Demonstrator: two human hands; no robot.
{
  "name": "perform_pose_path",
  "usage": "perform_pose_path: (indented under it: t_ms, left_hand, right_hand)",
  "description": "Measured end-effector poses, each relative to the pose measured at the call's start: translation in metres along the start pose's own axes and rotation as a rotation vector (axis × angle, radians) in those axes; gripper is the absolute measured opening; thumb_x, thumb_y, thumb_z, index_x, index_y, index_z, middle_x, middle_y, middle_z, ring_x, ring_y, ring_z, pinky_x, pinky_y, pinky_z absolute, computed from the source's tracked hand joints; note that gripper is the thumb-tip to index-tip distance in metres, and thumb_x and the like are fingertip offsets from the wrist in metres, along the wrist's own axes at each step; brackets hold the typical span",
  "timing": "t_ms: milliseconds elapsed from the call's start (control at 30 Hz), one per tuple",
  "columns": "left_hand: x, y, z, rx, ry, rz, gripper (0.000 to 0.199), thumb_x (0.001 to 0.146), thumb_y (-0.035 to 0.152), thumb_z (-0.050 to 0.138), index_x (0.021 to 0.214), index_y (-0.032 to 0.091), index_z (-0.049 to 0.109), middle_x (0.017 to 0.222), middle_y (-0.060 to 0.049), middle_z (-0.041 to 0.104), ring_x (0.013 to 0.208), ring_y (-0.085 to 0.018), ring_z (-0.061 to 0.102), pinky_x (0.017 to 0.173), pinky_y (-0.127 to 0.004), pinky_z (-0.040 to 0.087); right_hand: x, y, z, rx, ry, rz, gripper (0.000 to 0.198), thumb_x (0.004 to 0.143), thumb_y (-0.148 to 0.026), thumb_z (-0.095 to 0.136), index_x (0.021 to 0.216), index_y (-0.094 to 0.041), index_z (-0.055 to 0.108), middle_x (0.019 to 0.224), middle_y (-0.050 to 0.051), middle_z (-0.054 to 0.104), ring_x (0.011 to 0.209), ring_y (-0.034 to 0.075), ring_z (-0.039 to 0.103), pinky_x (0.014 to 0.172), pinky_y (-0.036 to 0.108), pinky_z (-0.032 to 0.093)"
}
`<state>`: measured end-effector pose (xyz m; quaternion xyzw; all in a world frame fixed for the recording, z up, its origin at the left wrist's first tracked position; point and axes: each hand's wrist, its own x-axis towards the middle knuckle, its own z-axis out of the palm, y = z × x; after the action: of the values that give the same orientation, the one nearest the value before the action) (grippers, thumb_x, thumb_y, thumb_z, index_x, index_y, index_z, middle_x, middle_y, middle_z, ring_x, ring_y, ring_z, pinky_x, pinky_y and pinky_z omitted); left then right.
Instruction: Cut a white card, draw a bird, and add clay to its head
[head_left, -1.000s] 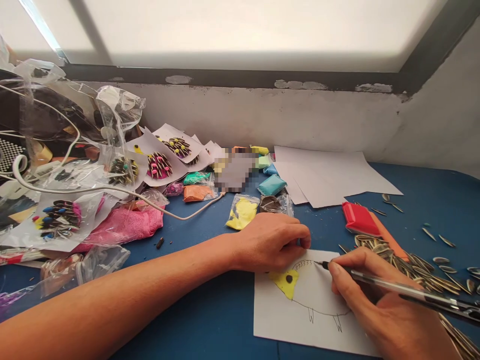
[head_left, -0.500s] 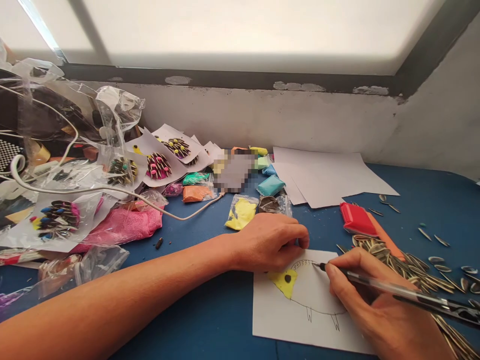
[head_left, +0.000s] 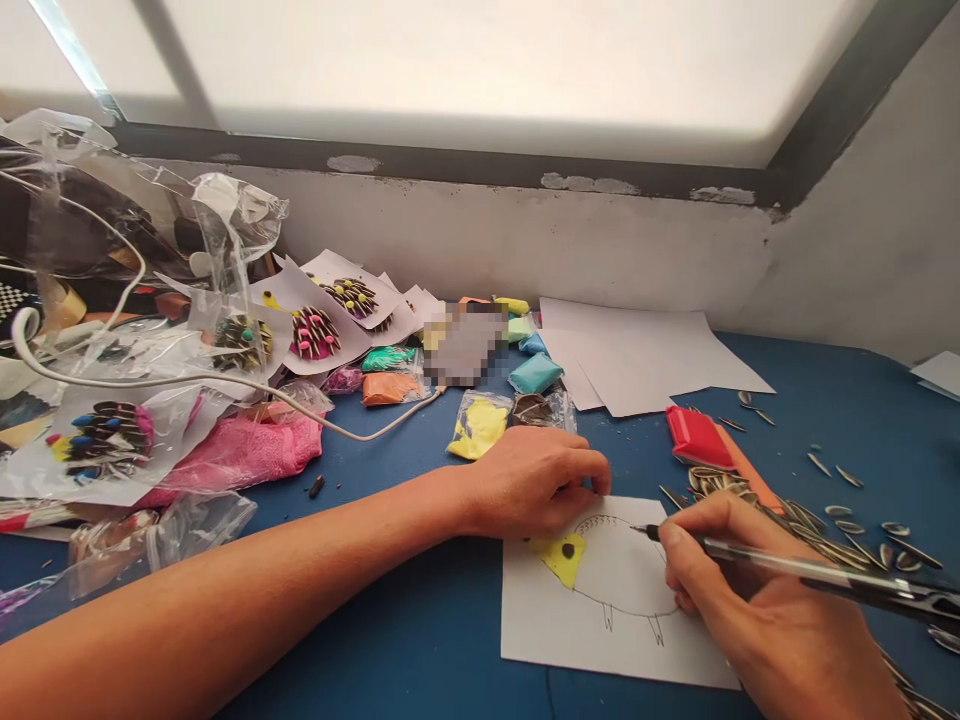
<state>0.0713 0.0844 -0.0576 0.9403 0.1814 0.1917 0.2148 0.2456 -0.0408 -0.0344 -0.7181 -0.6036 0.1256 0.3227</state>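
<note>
My right hand (head_left: pixel 757 590) grips a black-tipped pen (head_left: pixel 795 570) with a clear barrel, its tip at the curved upper outline on a white sheet of paper (head_left: pixel 555 630). Drawn there is a rounded animal body with short zigzag legs and a row of small curved marks along the top. Flat yellow clay (head_left: pixel 556 562) with a dark round eye forms its head. Over the sheet's upper left edge rests my left hand (head_left: pixel 544 480), closed, fingers curled under. Whatever those fingertips touch is hidden.
Sunflower seeds (head_left: pixel 817 535) lie piled and scattered at right beside a red clay packet (head_left: pixel 699 437). Behind are blank sheets (head_left: pixel 645 350), a yellow clay packet (head_left: pixel 480 425) and a white cable (head_left: pixel 247 385). Finished seed-and-clay pictures (head_left: pixel 315 330) and a pink cloth (head_left: pixel 262 445) crowd the left.
The pen tip has shifted slightly right along the upper outline, beyond the row of curved marks. My left hand stays on the sheet; the whole view has turned slightly right.
</note>
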Motion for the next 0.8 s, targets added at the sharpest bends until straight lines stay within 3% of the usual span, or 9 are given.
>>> perform_pose_path:
  t_ms: [167, 433, 800]
  left_hand:
    - [-0.001, 0.002, -0.001, -0.042, -0.016, -0.052, 0.008, 0.085, 0.023, 0.057, 0.081, 0.019, 0.063, 0.085, 0.000, 0.064, 0.073, -0.012, 0.054, 0.063, -0.024, 0.037]
    - [0.002, 0.012, -0.004, -0.007, -0.061, -0.177, 0.009, 0.085, 0.022, 0.057, 0.081, 0.018, 0.064, 0.090, -0.002, 0.064, 0.078, -0.015, 0.056, 0.065, -0.026, 0.039]
    - [0.001, 0.009, -0.001, 0.044, -0.028, -0.085, 0.010, 0.086, 0.020, 0.050, 0.080, 0.018, 0.058, 0.085, -0.002, 0.063, 0.076, -0.015, 0.053, 0.065, -0.027, 0.038]
  right_hand:
    - [-0.009, -0.014, 0.008, 0.080, 0.076, 0.141, 0.028, 0.084, -0.047, 0.055, 0.065, -0.026, 0.055, 0.050, -0.005, 0.054, 0.045, 0.013, 0.051, 0.046, 0.025, 0.040]
    - [-0.012, -0.012, 0.012, 0.135, 0.084, 0.138, 0.027, 0.084, -0.047, 0.057, 0.068, -0.026, 0.056, 0.052, -0.005, 0.055, 0.044, 0.013, 0.050, 0.044, 0.025, 0.039]
    - [-0.012, -0.011, 0.009, 0.101, 0.082, 0.098, 0.026, 0.083, -0.046, 0.057, 0.067, -0.026, 0.057, 0.051, -0.005, 0.056, 0.043, 0.012, 0.050, 0.042, 0.025, 0.036]
